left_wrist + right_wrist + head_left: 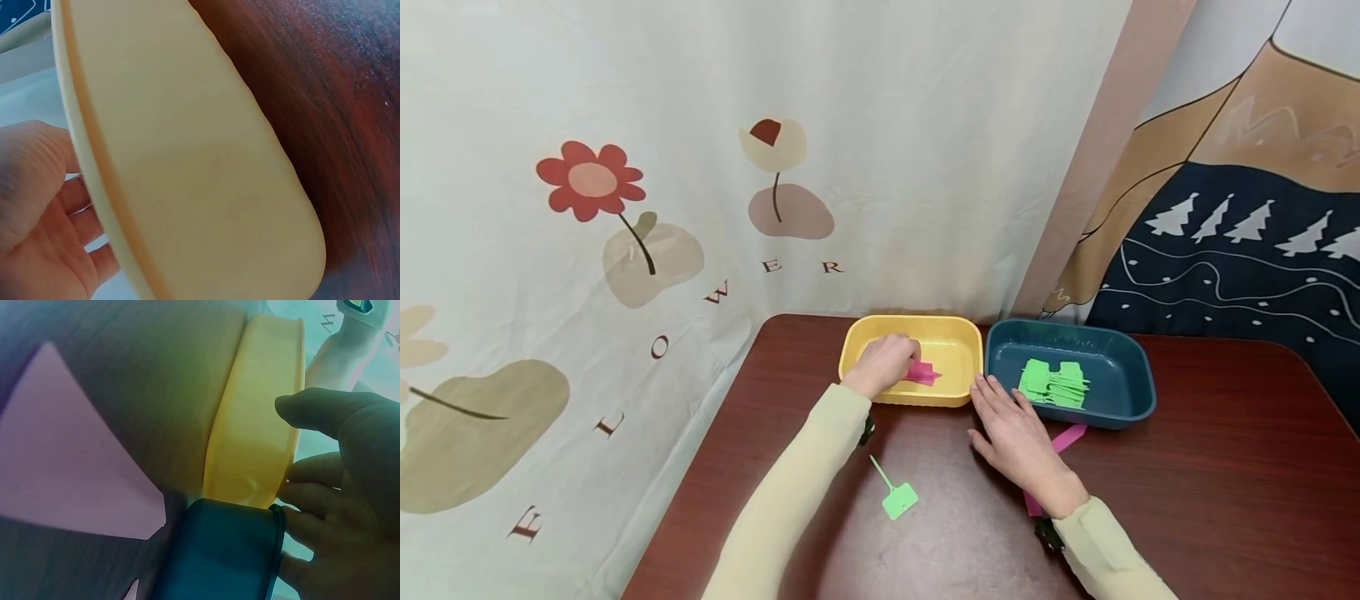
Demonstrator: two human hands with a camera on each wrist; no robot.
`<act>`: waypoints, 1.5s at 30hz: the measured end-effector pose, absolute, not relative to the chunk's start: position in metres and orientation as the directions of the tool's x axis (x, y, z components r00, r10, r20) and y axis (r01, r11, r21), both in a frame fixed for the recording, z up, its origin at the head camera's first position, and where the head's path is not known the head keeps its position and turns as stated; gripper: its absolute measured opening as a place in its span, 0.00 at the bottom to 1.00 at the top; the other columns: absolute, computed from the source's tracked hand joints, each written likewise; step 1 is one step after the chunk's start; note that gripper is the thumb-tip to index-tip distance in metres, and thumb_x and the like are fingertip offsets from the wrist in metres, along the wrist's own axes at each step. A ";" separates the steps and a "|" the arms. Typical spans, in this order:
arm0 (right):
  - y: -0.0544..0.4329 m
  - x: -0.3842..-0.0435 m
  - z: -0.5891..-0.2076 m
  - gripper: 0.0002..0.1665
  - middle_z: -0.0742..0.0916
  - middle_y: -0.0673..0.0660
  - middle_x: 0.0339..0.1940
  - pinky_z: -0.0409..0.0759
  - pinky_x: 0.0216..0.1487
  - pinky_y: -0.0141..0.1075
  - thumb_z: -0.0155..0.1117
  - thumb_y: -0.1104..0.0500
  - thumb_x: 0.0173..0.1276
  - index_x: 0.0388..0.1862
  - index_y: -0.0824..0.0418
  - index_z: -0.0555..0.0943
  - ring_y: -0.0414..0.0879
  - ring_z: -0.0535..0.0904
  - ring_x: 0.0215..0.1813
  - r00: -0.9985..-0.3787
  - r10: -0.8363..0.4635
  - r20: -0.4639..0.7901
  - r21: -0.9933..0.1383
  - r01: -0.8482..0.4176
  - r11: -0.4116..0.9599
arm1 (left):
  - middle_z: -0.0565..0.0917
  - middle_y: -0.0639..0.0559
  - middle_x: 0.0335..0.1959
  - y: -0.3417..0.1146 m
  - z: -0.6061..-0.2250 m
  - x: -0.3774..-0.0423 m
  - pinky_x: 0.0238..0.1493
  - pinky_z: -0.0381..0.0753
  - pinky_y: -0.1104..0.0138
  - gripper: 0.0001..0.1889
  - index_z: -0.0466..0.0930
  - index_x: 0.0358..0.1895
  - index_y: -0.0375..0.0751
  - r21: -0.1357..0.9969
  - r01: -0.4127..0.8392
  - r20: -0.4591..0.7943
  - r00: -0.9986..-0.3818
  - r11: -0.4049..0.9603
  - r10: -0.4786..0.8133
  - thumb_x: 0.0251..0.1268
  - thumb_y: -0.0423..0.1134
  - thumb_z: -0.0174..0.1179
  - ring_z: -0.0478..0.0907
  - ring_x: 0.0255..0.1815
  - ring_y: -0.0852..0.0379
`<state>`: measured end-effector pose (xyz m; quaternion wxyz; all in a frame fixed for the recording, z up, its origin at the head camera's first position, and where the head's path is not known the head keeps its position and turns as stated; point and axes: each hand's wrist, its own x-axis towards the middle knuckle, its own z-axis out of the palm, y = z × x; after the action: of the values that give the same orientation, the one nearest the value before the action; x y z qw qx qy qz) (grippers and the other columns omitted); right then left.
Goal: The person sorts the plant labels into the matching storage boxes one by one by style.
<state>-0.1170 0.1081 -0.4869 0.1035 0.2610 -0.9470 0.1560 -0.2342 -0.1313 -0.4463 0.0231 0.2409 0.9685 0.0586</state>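
My left hand (883, 364) reaches over the near rim into the yellow basin (962, 350), fingers bent down at some pink plant labels (922, 373). Its fingertips are hidden, and I cannot tell whether they pinch a label. In the left wrist view the basin's wall (187, 150) covers part of that hand. My right hand (1015, 433) lies with straight fingers at the near rims where the yellow and dark teal basins (1120, 375) meet. Green plant labels (1052, 383) are heaped in the teal basin. Pink labels (1069, 437) lie partly under my right wrist.
A single green label (899, 500) with a thin stem lies on the brown table (955, 550), between my forearms. Both basins stand side by side at the table's back edge, close to a printed curtain (925, 167).
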 end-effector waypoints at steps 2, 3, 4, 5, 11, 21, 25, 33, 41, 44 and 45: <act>0.108 -0.117 -0.487 0.43 0.73 0.66 0.76 0.64 0.74 0.62 0.76 0.52 0.66 0.73 0.70 0.72 0.60 0.66 0.78 -0.843 -0.461 0.276 -0.242 -0.526 0.816 | 0.83 0.52 0.34 -0.131 -0.447 -0.236 0.33 0.77 0.62 0.13 0.87 0.35 0.45 0.128 0.454 -0.035 -0.886 0.882 0.462 0.64 0.23 0.56 0.76 0.34 0.55; 0.108 -0.117 -0.486 0.43 0.73 0.66 0.77 0.64 0.74 0.62 0.76 0.52 0.66 0.74 0.70 0.72 0.60 0.66 0.78 -0.844 -0.461 0.275 -0.242 -0.525 0.816 | 0.82 0.52 0.33 -0.131 -0.447 -0.237 0.33 0.75 0.63 0.13 0.86 0.34 0.44 0.130 0.450 -0.043 -0.888 0.883 0.459 0.64 0.22 0.56 0.75 0.34 0.55; 0.108 -0.117 -0.486 0.42 0.73 0.66 0.76 0.64 0.74 0.62 0.76 0.52 0.66 0.74 0.70 0.72 0.60 0.66 0.78 -0.844 -0.461 0.275 -0.241 -0.525 0.817 | 0.80 0.52 0.32 -0.131 -0.448 -0.238 0.31 0.73 0.63 0.13 0.85 0.32 0.44 0.130 0.449 -0.049 -0.888 0.884 0.458 0.63 0.22 0.55 0.73 0.33 0.55; 0.108 -0.117 -0.486 0.43 0.73 0.66 0.76 0.64 0.74 0.62 0.76 0.52 0.66 0.74 0.70 0.72 0.60 0.66 0.78 -0.844 -0.461 0.274 -0.241 -0.525 0.816 | 0.79 0.52 0.31 -0.130 -0.449 -0.238 0.31 0.71 0.64 0.14 0.83 0.30 0.44 0.129 0.446 -0.053 -0.889 0.886 0.455 0.63 0.22 0.54 0.72 0.32 0.55; 0.107 -0.117 -0.486 0.42 0.73 0.66 0.76 0.64 0.74 0.62 0.76 0.52 0.66 0.74 0.70 0.72 0.60 0.66 0.78 -0.845 -0.460 0.273 -0.242 -0.523 0.817 | 0.69 0.54 0.23 -0.129 -0.454 -0.243 0.26 0.63 0.66 0.19 0.68 0.19 0.49 0.128 0.429 -0.083 -0.894 0.894 0.441 0.60 0.20 0.51 0.66 0.29 0.57; 0.107 -0.117 -0.486 0.42 0.73 0.66 0.76 0.64 0.74 0.62 0.76 0.52 0.66 0.73 0.70 0.73 0.61 0.66 0.78 -0.845 -0.459 0.275 -0.249 -0.524 0.815 | 0.85 0.50 0.39 -0.128 -0.454 -0.243 0.39 0.80 0.61 0.14 0.88 0.40 0.45 0.102 0.436 -0.110 -0.888 0.894 0.446 0.69 0.25 0.55 0.80 0.40 0.54; 0.107 -0.117 -0.486 0.42 0.73 0.66 0.76 0.64 0.74 0.62 0.76 0.52 0.66 0.73 0.70 0.73 0.60 0.67 0.78 -0.843 -0.459 0.280 -0.244 -0.525 0.816 | 0.87 0.47 0.52 -0.130 -0.451 -0.241 0.52 0.83 0.57 0.15 0.88 0.56 0.44 0.077 0.436 -0.104 -0.891 0.897 0.442 0.75 0.30 0.57 0.84 0.52 0.49; 0.108 -0.117 -0.486 0.42 0.73 0.66 0.76 0.64 0.74 0.62 0.76 0.52 0.66 0.73 0.70 0.73 0.60 0.66 0.78 -0.845 -0.459 0.275 -0.245 -0.523 0.816 | 0.86 0.48 0.50 -0.138 -0.444 -0.229 0.50 0.83 0.53 0.13 0.87 0.55 0.44 0.064 0.475 0.062 -0.880 0.878 0.471 0.73 0.42 0.65 0.85 0.49 0.47; 0.108 -0.117 -0.486 0.43 0.72 0.66 0.77 0.63 0.74 0.63 0.76 0.53 0.66 0.74 0.71 0.72 0.61 0.65 0.79 -0.848 -0.454 0.273 -0.273 -0.521 0.809 | 0.85 0.49 0.53 -0.142 -0.443 -0.206 0.56 0.79 0.49 0.13 0.86 0.54 0.42 0.127 0.520 0.252 -0.841 0.845 0.479 0.71 0.42 0.66 0.83 0.54 0.46; 0.108 -0.117 -0.485 0.43 0.71 0.66 0.78 0.61 0.75 0.64 0.75 0.54 0.67 0.75 0.71 0.70 0.62 0.64 0.79 -0.854 -0.448 0.265 -0.303 -0.515 0.802 | 0.85 0.48 0.53 -0.144 -0.443 -0.197 0.58 0.78 0.49 0.13 0.86 0.54 0.42 0.144 0.538 0.307 -0.822 0.831 0.480 0.70 0.39 0.66 0.82 0.55 0.47; 0.108 -0.117 -0.485 0.43 0.71 0.66 0.78 0.61 0.75 0.64 0.75 0.54 0.67 0.75 0.70 0.70 0.62 0.64 0.79 -0.856 -0.446 0.263 -0.316 -0.513 0.798 | 0.85 0.48 0.53 -0.144 -0.443 -0.195 0.59 0.77 0.49 0.13 0.86 0.54 0.42 0.151 0.545 0.325 -0.815 0.824 0.480 0.69 0.38 0.66 0.82 0.56 0.47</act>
<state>-0.1170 0.1082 -0.4847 0.0880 0.2538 -0.9440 0.1913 -0.1947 -0.1442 -0.4425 -0.1375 0.2711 0.9451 0.1196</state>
